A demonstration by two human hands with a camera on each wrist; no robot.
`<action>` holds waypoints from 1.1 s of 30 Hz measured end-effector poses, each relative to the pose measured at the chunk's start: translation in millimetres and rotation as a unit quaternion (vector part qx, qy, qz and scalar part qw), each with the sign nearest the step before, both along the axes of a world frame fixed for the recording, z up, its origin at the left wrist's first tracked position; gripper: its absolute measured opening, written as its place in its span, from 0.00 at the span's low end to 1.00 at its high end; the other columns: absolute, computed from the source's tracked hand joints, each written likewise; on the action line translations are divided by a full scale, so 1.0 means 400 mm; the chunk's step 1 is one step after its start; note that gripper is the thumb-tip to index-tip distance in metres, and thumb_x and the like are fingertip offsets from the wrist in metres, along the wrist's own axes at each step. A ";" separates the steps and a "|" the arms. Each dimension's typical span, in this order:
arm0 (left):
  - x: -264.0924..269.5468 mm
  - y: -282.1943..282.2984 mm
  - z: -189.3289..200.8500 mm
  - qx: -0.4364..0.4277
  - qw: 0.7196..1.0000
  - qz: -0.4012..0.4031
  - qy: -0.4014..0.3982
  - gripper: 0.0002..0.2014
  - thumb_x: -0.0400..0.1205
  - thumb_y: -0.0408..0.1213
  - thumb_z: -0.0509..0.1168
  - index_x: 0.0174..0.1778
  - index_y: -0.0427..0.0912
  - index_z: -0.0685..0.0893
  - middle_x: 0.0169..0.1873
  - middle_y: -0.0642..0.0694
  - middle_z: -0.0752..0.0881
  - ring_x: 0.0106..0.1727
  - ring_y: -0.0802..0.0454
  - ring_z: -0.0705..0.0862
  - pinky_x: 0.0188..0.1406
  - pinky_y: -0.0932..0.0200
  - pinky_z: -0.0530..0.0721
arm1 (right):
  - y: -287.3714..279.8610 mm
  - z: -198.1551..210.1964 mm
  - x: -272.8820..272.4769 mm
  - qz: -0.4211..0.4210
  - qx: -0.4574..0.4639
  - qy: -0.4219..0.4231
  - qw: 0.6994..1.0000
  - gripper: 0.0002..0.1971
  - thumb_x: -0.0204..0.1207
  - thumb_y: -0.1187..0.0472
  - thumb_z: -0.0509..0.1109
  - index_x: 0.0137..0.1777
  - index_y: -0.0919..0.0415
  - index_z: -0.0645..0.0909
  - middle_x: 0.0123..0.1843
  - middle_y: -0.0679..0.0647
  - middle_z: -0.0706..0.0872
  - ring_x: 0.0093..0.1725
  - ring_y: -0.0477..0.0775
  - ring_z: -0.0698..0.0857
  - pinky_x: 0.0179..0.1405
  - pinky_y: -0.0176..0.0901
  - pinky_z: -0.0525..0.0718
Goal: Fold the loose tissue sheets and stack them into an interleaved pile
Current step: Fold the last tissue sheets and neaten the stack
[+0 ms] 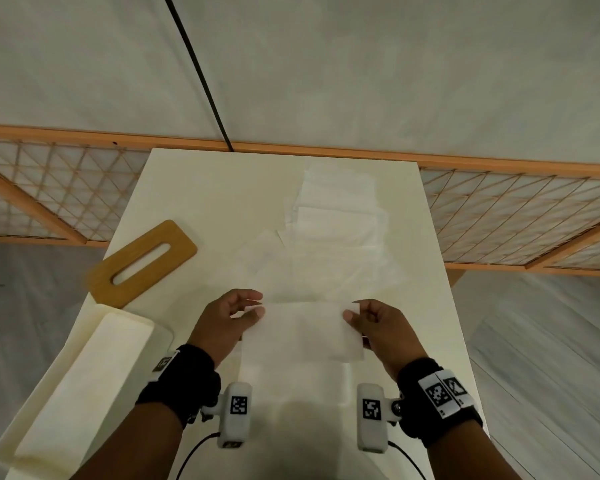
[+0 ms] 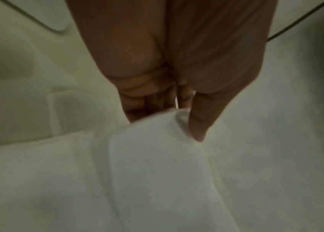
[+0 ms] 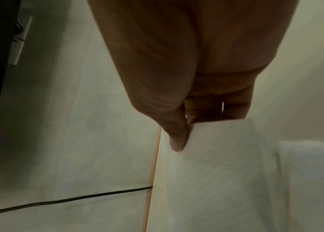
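- Head view: my left hand (image 1: 227, 318) and right hand (image 1: 378, 327) pinch a thin white tissue sheet (image 1: 302, 332) by its far corners.
- Loose tissues (image 1: 336, 216) lie toward the table's (image 1: 194, 188) far edge; wooden slotted lid (image 1: 141, 263) and box (image 1: 80, 386) at its left edge.

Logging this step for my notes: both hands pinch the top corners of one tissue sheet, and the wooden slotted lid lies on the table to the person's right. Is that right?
Not quite. The wooden slotted lid lies to the person's left, beyond the white box, as the head view shows. The rest holds: the left hand and right hand each pinch a top corner of the tissue sheet.

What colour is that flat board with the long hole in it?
The flat slotted wooden board is light brown, like honey-coloured wood. The head view shows it best.
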State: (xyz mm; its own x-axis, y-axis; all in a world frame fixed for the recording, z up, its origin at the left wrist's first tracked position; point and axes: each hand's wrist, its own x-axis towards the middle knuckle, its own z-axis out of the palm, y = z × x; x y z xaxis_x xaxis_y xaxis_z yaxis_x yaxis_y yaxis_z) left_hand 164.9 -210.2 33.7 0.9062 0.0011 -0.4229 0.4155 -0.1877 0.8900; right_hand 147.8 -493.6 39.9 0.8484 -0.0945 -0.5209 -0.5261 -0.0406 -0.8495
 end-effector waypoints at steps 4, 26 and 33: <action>-0.011 0.009 0.007 -0.269 0.957 -0.007 0.103 0.30 0.72 0.19 0.57 0.70 0.41 0.80 0.67 0.39 0.86 0.57 0.40 0.86 0.48 0.46 0.87 | -0.015 0.023 0.011 -0.025 0.034 -0.003 0.999 0.06 0.80 0.64 0.75 0.56 0.60 0.88 0.49 0.63 0.93 0.46 0.61 0.90 0.49 0.55 0.86; -0.062 -0.021 0.000 -0.164 0.978 -0.122 0.053 0.23 0.67 0.40 0.82 0.59 0.45 0.90 0.60 0.41 0.90 0.66 0.31 0.83 0.75 0.42 0.79 | -0.030 0.038 0.018 -0.058 0.081 0.080 0.992 0.06 0.81 0.64 0.74 0.50 0.68 0.89 0.41 0.61 0.92 0.34 0.53 0.88 0.31 0.41 0.86; -0.041 -0.038 0.005 -0.084 0.994 -0.057 0.027 0.06 0.75 0.28 0.78 0.44 0.35 0.89 0.43 0.38 0.92 0.46 0.43 0.89 0.48 0.54 0.87 | -0.034 0.043 0.021 -0.024 0.023 0.106 0.994 0.13 0.80 0.54 0.76 0.49 0.66 0.89 0.43 0.61 0.90 0.35 0.55 0.84 0.35 0.42 0.86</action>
